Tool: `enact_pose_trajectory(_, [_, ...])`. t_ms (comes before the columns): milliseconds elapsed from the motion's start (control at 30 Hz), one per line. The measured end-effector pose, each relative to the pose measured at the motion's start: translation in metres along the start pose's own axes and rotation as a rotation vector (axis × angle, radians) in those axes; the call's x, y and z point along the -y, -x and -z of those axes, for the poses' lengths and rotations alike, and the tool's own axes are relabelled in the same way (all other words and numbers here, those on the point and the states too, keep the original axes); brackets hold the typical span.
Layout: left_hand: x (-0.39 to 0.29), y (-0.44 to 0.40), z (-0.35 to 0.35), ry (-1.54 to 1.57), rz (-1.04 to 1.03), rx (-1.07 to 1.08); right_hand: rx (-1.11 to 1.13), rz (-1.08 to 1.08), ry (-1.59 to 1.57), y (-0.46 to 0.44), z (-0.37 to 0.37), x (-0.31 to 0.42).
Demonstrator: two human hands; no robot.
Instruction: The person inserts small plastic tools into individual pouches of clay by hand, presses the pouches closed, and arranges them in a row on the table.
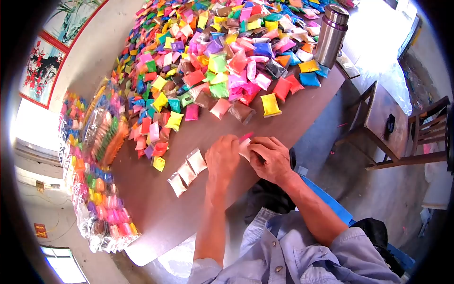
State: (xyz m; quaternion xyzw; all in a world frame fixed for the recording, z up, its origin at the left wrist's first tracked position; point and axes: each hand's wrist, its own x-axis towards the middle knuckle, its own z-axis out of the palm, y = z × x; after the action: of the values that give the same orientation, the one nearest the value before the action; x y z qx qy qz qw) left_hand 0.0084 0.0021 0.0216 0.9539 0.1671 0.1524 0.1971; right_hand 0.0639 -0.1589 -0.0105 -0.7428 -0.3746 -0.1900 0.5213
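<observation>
Both hands are close together over the table's near edge. My right hand [269, 158] has its fingers closed on a pale packet [244, 148]. My left hand [222, 158] is beside the packet's left side, blurred, its fingertips hard to make out. A small bright pink piece [246, 137] shows between the hands. Left of my left hand, three pale packets lie in a slanting row on the brown table [156, 208]: one nearest the hand [196, 161], one in the middle [187, 173] and one at the lower left [177, 184].
A large heap of colourful packets [217, 61] covers the table's far part. A metal flask [331, 35] stands at its right. Bundled packets in clear plastic [101, 189] line the left edge. A wooden stool [385, 118] and a chair [428, 135] are at right.
</observation>
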Motion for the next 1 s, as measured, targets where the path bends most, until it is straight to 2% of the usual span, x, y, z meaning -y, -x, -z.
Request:
enact_pose_trajectory(67, [0.003,0.001,0.000,-0.021,0.004,-0.014,0.005,0.002,0.005,0.001,0.000,-0.001])
enact_pose_trajectory(267, [-0.005,0.026,0.013,0.176,0.045,-0.112,0.032,-0.013,0.003,0.001,-0.001,0.000])
enact_pose_trajectory(333, [-0.013,0.042,0.012,0.299,0.185,-0.080,0.044,-0.024,0.004,0.000,-0.001,0.002])
enact_pose_trajectory(567, [0.002,0.044,0.002,0.156,0.186,-0.155,0.064,0.015,0.028,-0.003,0.001,0.003])
enact_pose_trajectory(667, [0.001,0.042,0.004,0.161,0.126,-0.187,0.051,-0.002,0.017,-0.002,0.001,0.002])
enact_pose_trajectory(733, [-0.012,0.049,0.014,0.346,0.232,-0.177,0.035,-0.017,0.015,0.000,0.000,0.002])
enact_pose_trajectory(833, [-0.014,0.062,0.006,0.355,0.156,-0.187,0.010,-0.017,0.004,-0.001,-0.004,0.003])
enact_pose_trajectory(1000, [0.002,0.058,-0.005,0.203,0.178,-0.228,0.016,-0.030,0.018,0.001,-0.004,0.001])
